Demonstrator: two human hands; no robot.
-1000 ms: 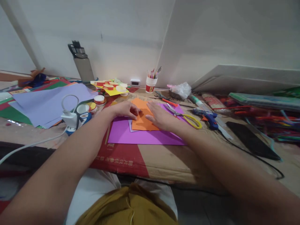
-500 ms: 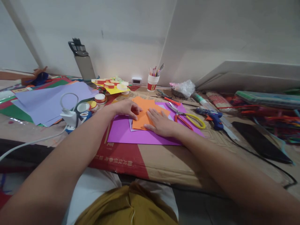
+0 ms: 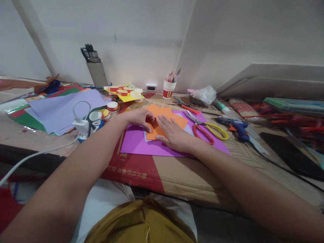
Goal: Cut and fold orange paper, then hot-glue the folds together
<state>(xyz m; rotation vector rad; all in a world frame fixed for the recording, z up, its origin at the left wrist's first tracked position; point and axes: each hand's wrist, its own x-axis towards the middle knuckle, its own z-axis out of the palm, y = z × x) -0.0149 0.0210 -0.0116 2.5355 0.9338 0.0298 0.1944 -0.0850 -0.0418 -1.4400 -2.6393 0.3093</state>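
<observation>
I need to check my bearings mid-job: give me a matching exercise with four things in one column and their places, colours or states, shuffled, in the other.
Things
1. Orange paper
2. Scissors
3. Cup
4. Bottle

Descriptions
A. Grey body, dark lid
B. Partly under the right hand
C. Standing, with pens or similar in it
D. One handle red, one yellow

Pairs: 1-B, 2-D, 3-C, 4-A

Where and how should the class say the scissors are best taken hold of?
Take the scissors by the yellow loop, probably with the right hand, coming from the person's right. The handles splay toward the near right, while the blades point away and to the left, so that approach avoids them.
</observation>
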